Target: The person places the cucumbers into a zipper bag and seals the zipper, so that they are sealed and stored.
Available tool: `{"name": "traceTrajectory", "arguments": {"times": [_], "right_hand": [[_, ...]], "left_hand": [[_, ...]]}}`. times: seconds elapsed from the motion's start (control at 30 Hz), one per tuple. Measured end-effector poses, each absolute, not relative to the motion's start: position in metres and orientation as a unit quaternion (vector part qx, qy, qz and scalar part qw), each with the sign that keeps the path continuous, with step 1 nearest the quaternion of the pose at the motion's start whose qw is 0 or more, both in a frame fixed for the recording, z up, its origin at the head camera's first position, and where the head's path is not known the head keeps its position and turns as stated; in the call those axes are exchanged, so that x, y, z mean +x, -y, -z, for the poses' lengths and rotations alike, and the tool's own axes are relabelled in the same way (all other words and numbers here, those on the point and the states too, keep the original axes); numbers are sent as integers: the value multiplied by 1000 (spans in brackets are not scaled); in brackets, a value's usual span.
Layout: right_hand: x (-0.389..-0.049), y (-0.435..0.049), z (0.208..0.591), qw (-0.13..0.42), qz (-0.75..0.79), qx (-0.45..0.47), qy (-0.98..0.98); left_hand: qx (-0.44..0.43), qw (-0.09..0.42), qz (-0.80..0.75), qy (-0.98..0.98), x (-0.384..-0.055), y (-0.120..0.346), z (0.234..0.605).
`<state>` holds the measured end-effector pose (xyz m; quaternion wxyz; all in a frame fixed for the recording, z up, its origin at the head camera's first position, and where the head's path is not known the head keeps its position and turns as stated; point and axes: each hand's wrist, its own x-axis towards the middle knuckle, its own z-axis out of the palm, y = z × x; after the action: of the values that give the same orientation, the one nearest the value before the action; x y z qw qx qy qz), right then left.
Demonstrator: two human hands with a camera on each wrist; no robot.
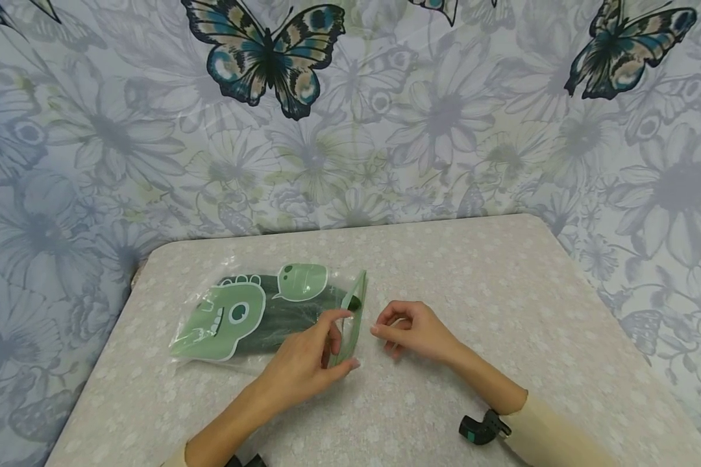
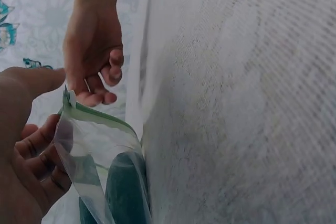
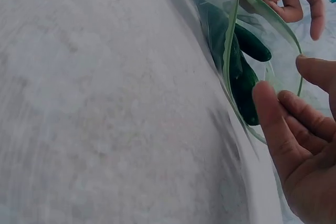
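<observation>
A clear zip bag (image 1: 251, 318) printed with green cartoon monsters lies on its side on the table, its green-edged mouth (image 1: 356, 318) gaping toward the right. Smooth dark green cucumbers (image 3: 247, 85) show inside through that opening. My left hand (image 1: 309, 357) is at the mouth, thumb and index finger spread apart, the other fingers bent against or just beside the plastic; exact contact is hard to tell. Just right of the mouth, my right hand (image 1: 415, 331) hovers with loosely bent fingers and nothing in them. In the head view a small gap separates it from the bag.
The table (image 1: 479, 272) has a pale floral cover. Behind it hangs a fabric backdrop (image 1: 350, 143) with butterflies and flowers. A black wrist device (image 1: 481, 428) sits at the right forearm, and part of another shows at the lower left.
</observation>
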<state>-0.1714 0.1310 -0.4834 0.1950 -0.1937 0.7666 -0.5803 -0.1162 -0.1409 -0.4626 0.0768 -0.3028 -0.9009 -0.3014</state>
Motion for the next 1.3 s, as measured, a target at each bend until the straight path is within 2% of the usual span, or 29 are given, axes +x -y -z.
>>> {"name": "traceTrajectory", "arguments": {"times": [0.17, 0.3, 0.6, 0.83, 1.03, 1.13, 1.3], "right_hand": [[-162, -139, 479, 195, 545, -220, -785], [-157, -141, 477, 191, 528, -231, -795], [-153, -136, 478, 186, 514, -247, -800], [-152, -135, 479, 184, 504, -247, -807], [-154, -137, 483, 161, 482, -267, -819], [-154, -137, 485, 136, 455, -290, -831], [-150, -136, 489, 124, 424, -343, -829]], "left_hand": [[-300, 102, 297, 901, -112, 147, 462], [-315, 94, 277, 903, -111, 152, 464], [-334, -2, 226, 915, -108, 152, 470], [-346, -30, 202, 916, -103, 152, 474], [-355, 13, 235, 905, -99, 159, 476], [-342, 46, 253, 904, -97, 166, 475], [-324, 79, 261, 906, -94, 180, 473]]}}
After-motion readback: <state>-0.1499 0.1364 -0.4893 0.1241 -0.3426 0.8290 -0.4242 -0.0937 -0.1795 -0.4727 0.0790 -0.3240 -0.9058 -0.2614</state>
